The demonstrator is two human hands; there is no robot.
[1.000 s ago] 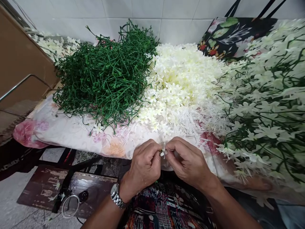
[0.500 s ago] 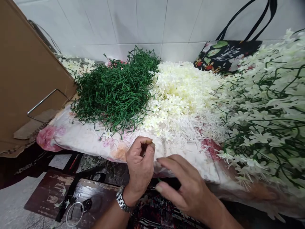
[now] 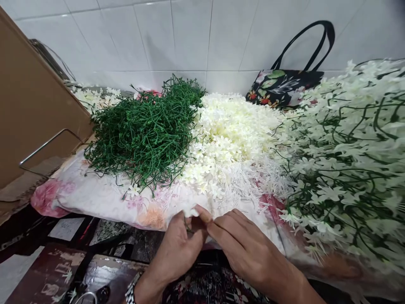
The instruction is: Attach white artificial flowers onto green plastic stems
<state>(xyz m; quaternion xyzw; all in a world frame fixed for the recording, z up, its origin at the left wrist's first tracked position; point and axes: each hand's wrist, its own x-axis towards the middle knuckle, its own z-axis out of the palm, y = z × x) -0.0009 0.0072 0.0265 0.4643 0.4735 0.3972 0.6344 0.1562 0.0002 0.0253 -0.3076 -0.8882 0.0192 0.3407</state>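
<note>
My left hand [image 3: 185,242] is closed in a pinch near the table's front edge. A white artificial flower [image 3: 190,212] shows at its fingertips, and a bit of green stem [image 3: 189,230] shows between thumb and fingers. My right hand [image 3: 249,245] meets it from the right, thumb and forefinger pressed together at the left forefinger's tip; what they grip is hidden. Beyond my hands lie a heap of green plastic stems [image 3: 145,135] and, to its right, a pile of loose white flower heads [image 3: 234,135].
Assembled white flowers on green stems [image 3: 344,169] heap up on the right. A black floral bag [image 3: 284,88] leans by the tiled wall [image 3: 186,38]. A cardboard box [image 3: 34,101] stands at left. Flower-print cloth [image 3: 104,196] covers the table.
My hands have come together, the right fingers closing from an open curl. A white flower now shows at my left fingertips. The view has tilted up slightly and shifted right.
</note>
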